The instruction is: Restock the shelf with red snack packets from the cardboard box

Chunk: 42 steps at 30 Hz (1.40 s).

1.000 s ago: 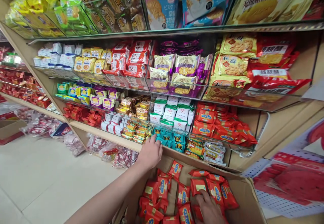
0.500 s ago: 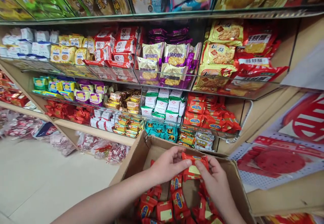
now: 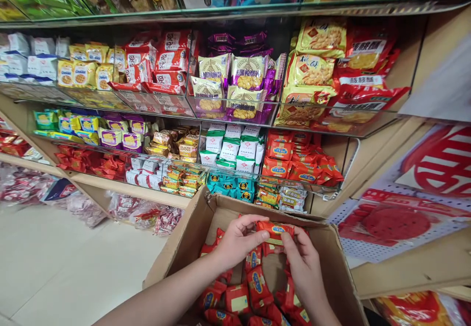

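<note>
Both hands hold red snack packets [image 3: 275, 232] with a blue and yellow label above an open cardboard box [image 3: 333, 262]. My left hand [image 3: 239, 240] pinches the stack's left end, fingers curled round it. My right hand [image 3: 300, 257] grips it from below and the right. More of the same red packets [image 3: 257, 284] lie loose inside the box. Matching red packets [image 3: 294, 161] fill a glass shelf compartment just beyond the box.
Glass shelves [image 3: 235, 115] of packaged biscuits and sweets rise in tiers ahead. A wooden base shelf [image 3: 125, 188] runs to the left over bagged sweets [image 3: 147, 215] on the tiled floor [image 3: 66, 267]. A red and white poster [image 3: 405, 218] leans at the right.
A second ago my left hand rested on the box edge and my right hand reached among the packets. Both have since risen and come together on red packets above the box.
</note>
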{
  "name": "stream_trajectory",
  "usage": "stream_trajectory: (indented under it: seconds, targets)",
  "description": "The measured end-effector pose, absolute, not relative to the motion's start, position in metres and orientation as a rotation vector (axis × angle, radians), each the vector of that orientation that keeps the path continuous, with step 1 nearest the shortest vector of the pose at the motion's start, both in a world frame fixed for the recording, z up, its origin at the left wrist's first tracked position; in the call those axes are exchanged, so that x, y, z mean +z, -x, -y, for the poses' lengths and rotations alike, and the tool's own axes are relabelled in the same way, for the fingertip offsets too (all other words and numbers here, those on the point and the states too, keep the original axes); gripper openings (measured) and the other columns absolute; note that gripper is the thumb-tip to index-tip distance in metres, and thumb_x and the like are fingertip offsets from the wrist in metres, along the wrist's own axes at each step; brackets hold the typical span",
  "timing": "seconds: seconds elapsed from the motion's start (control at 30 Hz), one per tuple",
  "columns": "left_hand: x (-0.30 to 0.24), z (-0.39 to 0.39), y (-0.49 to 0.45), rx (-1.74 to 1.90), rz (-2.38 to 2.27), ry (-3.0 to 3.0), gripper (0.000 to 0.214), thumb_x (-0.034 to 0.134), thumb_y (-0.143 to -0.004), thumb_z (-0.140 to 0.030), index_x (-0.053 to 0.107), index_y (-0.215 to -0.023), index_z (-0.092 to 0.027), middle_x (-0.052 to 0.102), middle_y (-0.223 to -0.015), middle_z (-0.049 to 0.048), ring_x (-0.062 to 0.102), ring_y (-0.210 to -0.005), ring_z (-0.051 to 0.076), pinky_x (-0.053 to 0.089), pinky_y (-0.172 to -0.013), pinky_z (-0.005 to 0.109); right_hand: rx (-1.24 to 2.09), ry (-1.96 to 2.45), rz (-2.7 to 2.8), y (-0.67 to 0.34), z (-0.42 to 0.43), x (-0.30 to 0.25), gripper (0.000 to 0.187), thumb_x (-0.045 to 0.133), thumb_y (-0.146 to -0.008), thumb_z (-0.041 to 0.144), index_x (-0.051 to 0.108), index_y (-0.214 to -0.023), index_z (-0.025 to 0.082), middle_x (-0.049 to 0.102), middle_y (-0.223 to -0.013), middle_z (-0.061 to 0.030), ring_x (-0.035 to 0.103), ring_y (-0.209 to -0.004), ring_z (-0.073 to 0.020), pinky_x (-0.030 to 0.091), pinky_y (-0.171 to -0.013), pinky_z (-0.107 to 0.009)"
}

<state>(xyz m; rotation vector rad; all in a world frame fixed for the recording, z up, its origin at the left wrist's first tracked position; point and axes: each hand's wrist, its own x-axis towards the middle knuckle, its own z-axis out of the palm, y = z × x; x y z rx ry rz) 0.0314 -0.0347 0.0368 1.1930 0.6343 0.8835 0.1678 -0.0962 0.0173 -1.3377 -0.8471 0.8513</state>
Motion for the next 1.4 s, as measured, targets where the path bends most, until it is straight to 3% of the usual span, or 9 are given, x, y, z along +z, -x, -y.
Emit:
stream_trajectory:
  seconds: [0.13,0.27,0.47,0.7,0.83,0.97,1.1,1.23,1.4]
  targets:
    - [0.042,0.038,-0.03,0.7,-0.55,-0.927,0.031,0.058,-0.075,-0.042,0.063,-0.092,-0.016,0.063,-0.096,0.0081,0.058,-0.088,0.019,0.045,-0.077,0.034,0.725,1.281,0.964,-0.171,0.097,0.016,0.03,0.061,-0.069,0.039,0.062,-0.092,0.019,0.062,-0.096,-0.007,0.057,-0.089,-0.0208,0.048,-0.074,-0.032]
    - [0.042,0.037,-0.031,0.788,-0.531,-1.023,0.039,0.073,-0.062,-0.021,0.058,-0.099,-0.019,0.056,-0.111,0.0064,0.054,-0.1,0.019,0.041,-0.087,0.034,0.779,1.143,0.961,-0.169,0.1,0.011,0.037,0.062,-0.071,0.032,0.057,-0.107,0.024,0.05,-0.124,-0.0064,0.044,-0.115,-0.0228,0.04,-0.092,-0.037]
    - [0.029,0.036,-0.034,0.89,-0.494,-1.223,0.066,0.069,-0.065,-0.017,0.038,-0.121,-0.031,0.033,-0.134,0.0065,0.053,-0.099,0.017,0.044,-0.083,0.031,1.041,1.145,0.644,-0.167,0.1,0.01,0.053,0.064,-0.07,0.036,0.046,-0.118,0.021,0.059,-0.111,-0.0087,0.059,-0.093,-0.0205,0.05,-0.075,-0.034]
    - [0.024,0.03,-0.034,0.854,-0.648,-1.064,0.039,0.073,-0.063,-0.024,0.051,-0.094,-0.017,0.059,-0.083,0.0007,0.056,-0.077,0.011,0.044,-0.074,0.024,1.064,1.092,0.466,-0.149,0.099,0.001,0.051,0.071,-0.062,0.035,0.049,-0.106,0.022,0.065,-0.097,-0.0036,0.061,-0.084,-0.0168,0.05,-0.073,-0.029]
    - [0.03,0.033,-0.034,0.795,-0.59,-1.2,0.033,0.07,-0.064,-0.023,0.05,-0.089,-0.018,0.058,-0.082,-0.0009,0.056,-0.074,0.009,0.044,-0.07,0.022,1.027,1.197,0.587,-0.15,0.102,-0.003,0.041,0.07,-0.061,0.039,0.059,-0.094,0.017,0.068,-0.083,-0.0042,0.063,-0.077,-0.0206,0.051,-0.068,-0.031]
    - [0.056,0.029,-0.023,0.741,-0.621,-1.655,0.037,0.058,-0.074,-0.023,0.047,-0.109,-0.021,0.058,-0.103,0.0053,0.056,-0.091,0.015,0.046,-0.078,0.029,0.944,1.272,0.807,-0.176,0.107,0.017,0.04,0.068,-0.062,0.039,0.061,-0.094,0.016,0.067,-0.092,-0.0076,0.062,-0.082,-0.0229,0.05,-0.07,-0.032]
    - [0.084,-0.007,0.011,0.889,-0.832,-2.375,0.025,0.049,-0.081,-0.024,0.055,-0.105,-0.023,0.054,-0.113,0.0056,0.046,-0.109,0.019,0.035,-0.095,0.039,0.522,1.423,0.865,-0.215,0.105,0.052,0.041,0.065,-0.065,0.042,0.058,-0.096,0.016,0.066,-0.091,-0.0075,0.061,-0.078,-0.0192,0.048,-0.069,-0.029]
    - [0.073,-0.049,0.043,0.902,-1.26,-2.585,0.026,0.048,-0.081,-0.028,0.056,-0.103,-0.019,0.053,-0.113,0.0091,0.047,-0.107,0.022,0.038,-0.092,0.04,-0.092,1.691,0.968,-0.256,0.087,0.088,0.045,0.059,-0.068,0.05,0.059,-0.095,0.015,0.063,-0.076,-0.0061,0.055,-0.06,-0.0166,0.043,-0.057,-0.028]
    - [0.046,-0.049,0.053,0.616,-1.434,-2.653,0.029,0.055,-0.075,-0.029,0.058,-0.102,-0.02,0.06,-0.103,0.0071,0.044,-0.107,0.026,0.035,-0.092,0.042,-0.897,1.906,1.305,-0.281,0.044,0.118,0.045,0.05,-0.078,0.044,0.05,-0.112,0.014,0.062,-0.085,-0.0095,0.056,-0.07,-0.0207,0.036,-0.056,-0.028]
